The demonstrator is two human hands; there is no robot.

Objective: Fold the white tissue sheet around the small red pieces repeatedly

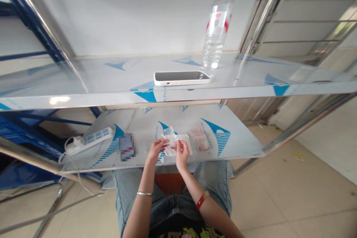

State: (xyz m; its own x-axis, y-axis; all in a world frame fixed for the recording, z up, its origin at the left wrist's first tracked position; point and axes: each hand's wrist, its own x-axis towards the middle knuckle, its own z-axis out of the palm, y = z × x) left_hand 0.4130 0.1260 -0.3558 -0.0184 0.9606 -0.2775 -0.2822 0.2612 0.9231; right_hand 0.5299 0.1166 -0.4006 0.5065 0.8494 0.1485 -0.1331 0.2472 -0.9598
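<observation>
Both of my hands hold a small clear plastic bag (169,132) above the lower shelf (195,113). My left hand (157,149) pinches it from the left side, and my right hand (182,151) pinches its right edge between thumb and fingers. Something small and reddish shows by the fingers, too blurred to name. Under the hands lies a white card or sheet (185,142), partly covered by them. To its right rests a clear packet with pinkish contents (200,140). Another thin clear piece (150,145) lies just left of my left hand.
A white power strip (93,139) with a cord lies at the shelf's left end, beside a pixelated item (127,147). The upper shelf (111,81) carries a white-cased phone (182,78) and a water bottle (217,26). Metal posts frame both sides.
</observation>
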